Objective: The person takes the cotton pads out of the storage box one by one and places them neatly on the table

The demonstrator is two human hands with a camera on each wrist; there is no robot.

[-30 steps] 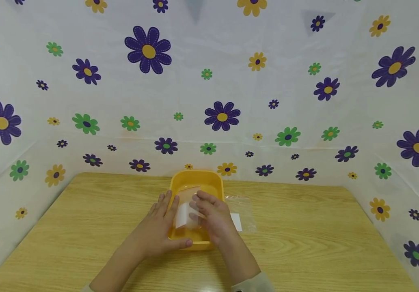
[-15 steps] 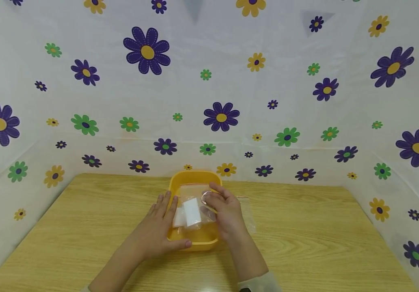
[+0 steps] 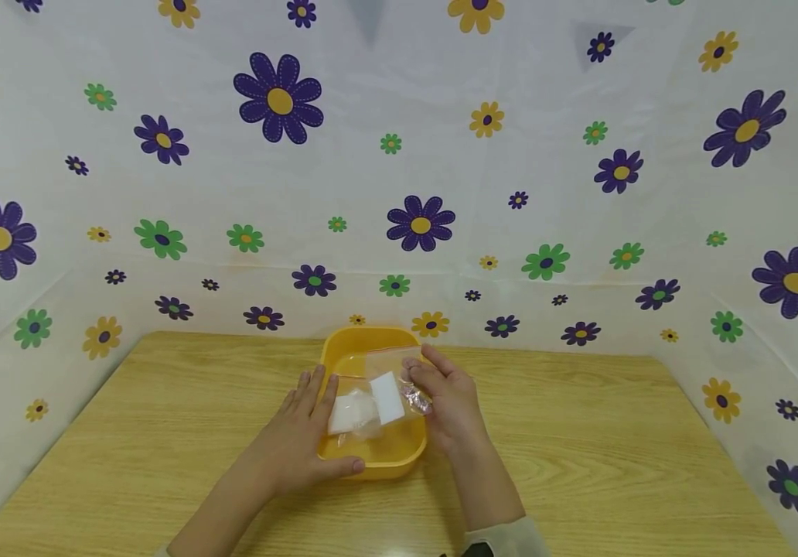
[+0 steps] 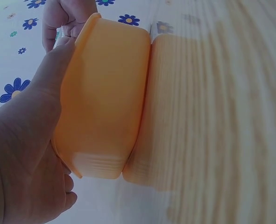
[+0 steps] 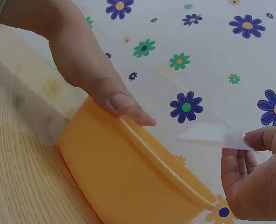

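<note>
A yellow plastic basin (image 3: 388, 464) with rounded corners stands near the back edge of the table. My left hand (image 3: 294, 441) rests along its left rim, fingers straight, with the thumb across the near rim. Over the basin's right side, my right hand (image 3: 451, 406) pinches a clear plastic bag (image 3: 393, 362) by its right part; a white card (image 3: 387, 398) shows in it. Lower in the basin lies another clear bag with a white piece (image 3: 346, 414). In the right wrist view, the pinched bag (image 5: 205, 133) is above the basin (image 5: 123, 172).
A wooden-patterned table (image 3: 615, 449) extends around the basin. White cloth (image 3: 371, 170) printed with flowers closes off the back and both sides, with the back one close behind the basin.
My right hand has moved right, drawing the pinched bag away from the other bag. The clear bag seen right of the basin before no longer shows. My left hand stays put.
</note>
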